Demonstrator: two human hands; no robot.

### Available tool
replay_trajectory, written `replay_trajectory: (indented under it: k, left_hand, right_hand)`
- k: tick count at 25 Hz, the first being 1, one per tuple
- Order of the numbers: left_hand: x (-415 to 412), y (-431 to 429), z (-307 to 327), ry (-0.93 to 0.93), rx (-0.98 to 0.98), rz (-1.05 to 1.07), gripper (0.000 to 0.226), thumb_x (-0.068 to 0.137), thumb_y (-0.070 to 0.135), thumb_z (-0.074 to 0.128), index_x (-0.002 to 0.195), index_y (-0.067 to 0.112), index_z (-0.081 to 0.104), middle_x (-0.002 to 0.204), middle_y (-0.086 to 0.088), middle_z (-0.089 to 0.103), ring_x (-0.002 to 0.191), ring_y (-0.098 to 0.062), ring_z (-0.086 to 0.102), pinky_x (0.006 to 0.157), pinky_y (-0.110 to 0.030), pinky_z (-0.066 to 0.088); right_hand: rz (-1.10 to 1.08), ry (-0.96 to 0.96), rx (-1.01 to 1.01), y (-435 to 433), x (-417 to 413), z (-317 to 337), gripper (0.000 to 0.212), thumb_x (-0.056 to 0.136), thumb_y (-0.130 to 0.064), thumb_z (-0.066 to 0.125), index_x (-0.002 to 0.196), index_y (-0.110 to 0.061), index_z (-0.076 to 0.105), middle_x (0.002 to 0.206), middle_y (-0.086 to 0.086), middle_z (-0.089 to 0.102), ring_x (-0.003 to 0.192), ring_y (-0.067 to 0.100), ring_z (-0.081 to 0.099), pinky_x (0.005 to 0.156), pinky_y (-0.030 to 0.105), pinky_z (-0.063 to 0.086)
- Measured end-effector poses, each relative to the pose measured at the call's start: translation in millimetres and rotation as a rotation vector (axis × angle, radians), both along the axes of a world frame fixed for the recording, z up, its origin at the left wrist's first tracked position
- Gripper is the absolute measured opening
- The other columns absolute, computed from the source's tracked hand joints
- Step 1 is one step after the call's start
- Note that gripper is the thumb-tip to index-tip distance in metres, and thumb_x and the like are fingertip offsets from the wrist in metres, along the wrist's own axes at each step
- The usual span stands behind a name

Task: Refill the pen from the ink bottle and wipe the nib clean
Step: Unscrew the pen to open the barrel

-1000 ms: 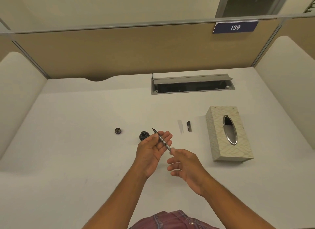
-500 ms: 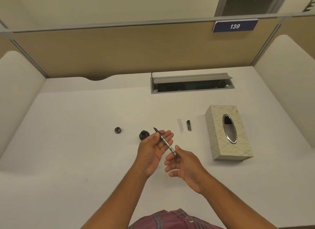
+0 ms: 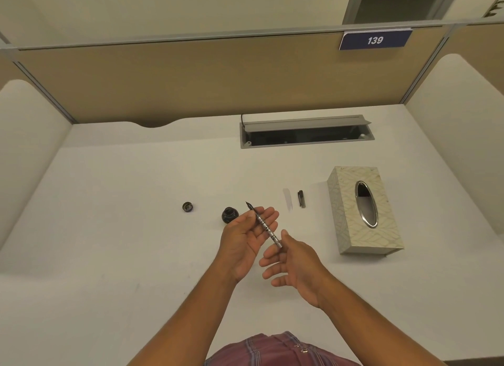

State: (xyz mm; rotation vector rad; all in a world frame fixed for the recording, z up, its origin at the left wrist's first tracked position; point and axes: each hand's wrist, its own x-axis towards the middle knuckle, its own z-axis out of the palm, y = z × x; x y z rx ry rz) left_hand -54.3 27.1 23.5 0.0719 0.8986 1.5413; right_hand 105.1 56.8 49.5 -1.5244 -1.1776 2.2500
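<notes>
The pen (image 3: pixel 264 225), with no cap or barrel on it, lies slanted across the fingers of my left hand (image 3: pixel 244 241), its dark nib pointing up-left past the fingertips. My left hand is palm up with the thumb against the pen's front part. My right hand (image 3: pixel 296 264) pinches the pen's rear end between thumb and forefinger. The open ink bottle (image 3: pixel 230 214) stands on the desk just left of my left hand, close to the nib. A patterned tissue box (image 3: pixel 351 229) stands to the right.
The bottle's cap (image 3: pixel 187 207) lies left of the bottle. A clear pen barrel (image 3: pixel 287 199) and a dark pen cap (image 3: pixel 301 199) lie side by side between my hands and the tissue box. An open cable tray (image 3: pixel 305 132) is set into the white desk (image 3: pixel 109 229) at the back.
My right hand has slid a little back along the pen, so more of its rear part shows. The left hand and the objects on the desk have stayed put.
</notes>
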Motion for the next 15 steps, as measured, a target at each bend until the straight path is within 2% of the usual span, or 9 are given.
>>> replay_trajectory:
  k: [2, 5, 7, 10, 12, 15]
  left_hand:
    - [1.0, 0.4, 0.7, 0.000, 0.000, -0.005, 0.027, 0.114, 0.013, 0.050, 0.122, -0.006, 0.068, 0.134, -0.031, 0.075, 0.126, -0.042, 0.074, 0.096, -0.044, 0.066]
    - [0.2, 1.1, 2.1, -0.004, -0.004, 0.008, 0.028, 0.115, 0.013, 0.049, 0.122, -0.006, 0.068, 0.134, -0.030, 0.075, 0.125, -0.041, 0.075, 0.095, -0.044, 0.067]
    - [-1.4, 1.8, 3.1, -0.013, -0.006, 0.023, 0.028, 0.115, 0.013, 0.048, 0.122, -0.005, 0.068, 0.133, -0.031, 0.075, 0.124, -0.042, 0.075, 0.094, -0.044, 0.067]
    - [-2.3, 2.5, 5.1, -0.011, -0.004, 0.026, 0.027, 0.115, 0.013, 0.048, 0.122, -0.005, 0.068, 0.133, -0.030, 0.075, 0.125, -0.041, 0.075, 0.095, -0.045, 0.067]
    - [-1.2, 3.0, 5.9, -0.007, -0.013, 0.018, 0.027, 0.115, 0.013, 0.049, 0.122, -0.005, 0.068, 0.132, -0.030, 0.076, 0.125, -0.041, 0.075, 0.096, -0.045, 0.067]
    - [-0.1, 3.9, 6.5, -0.009, -0.015, 0.016, 0.027, 0.115, 0.013, 0.048, 0.122, -0.005, 0.068, 0.132, -0.030, 0.076, 0.125, -0.041, 0.075, 0.098, -0.045, 0.066]
  right_hand:
    - [0.026, -0.020, 0.039, -0.4, 0.7, 0.3, 0.058, 0.107, -0.054, 0.039, 0.097, -0.009, 0.074, 0.097, 0.013, 0.081, 0.078, 0.028, 0.077, 0.071, 0.039, 0.060]
    - [-0.015, 0.001, 0.099, 0.0, 1.9, 0.9, 0.038, 0.102, -0.046, 0.057, 0.104, -0.011, 0.072, 0.098, 0.012, 0.079, 0.077, 0.027, 0.075, 0.071, 0.039, 0.059]
    - [-0.035, 0.036, 0.087, 0.6, 2.9, 2.8, 0.034, 0.098, -0.045, 0.065, 0.110, -0.014, 0.069, 0.102, 0.014, 0.078, 0.078, 0.027, 0.073, 0.069, 0.039, 0.058]
    - [-0.017, 0.027, -0.017, 0.0, 1.2, 5.7, 0.053, 0.101, -0.060, 0.051, 0.115, -0.013, 0.071, 0.102, 0.015, 0.080, 0.078, 0.029, 0.074, 0.066, 0.037, 0.058]
    - [-0.010, 0.022, -0.037, 0.1, -0.5, 4.9, 0.061, 0.105, -0.060, 0.040, 0.111, -0.008, 0.073, 0.100, 0.016, 0.081, 0.078, 0.030, 0.074, 0.066, 0.037, 0.058]
    - [-0.015, 0.001, 0.063, -0.3, -1.4, 3.0, 0.049, 0.107, -0.048, 0.044, 0.105, -0.008, 0.073, 0.095, 0.012, 0.080, 0.075, 0.027, 0.074, 0.067, 0.037, 0.058]
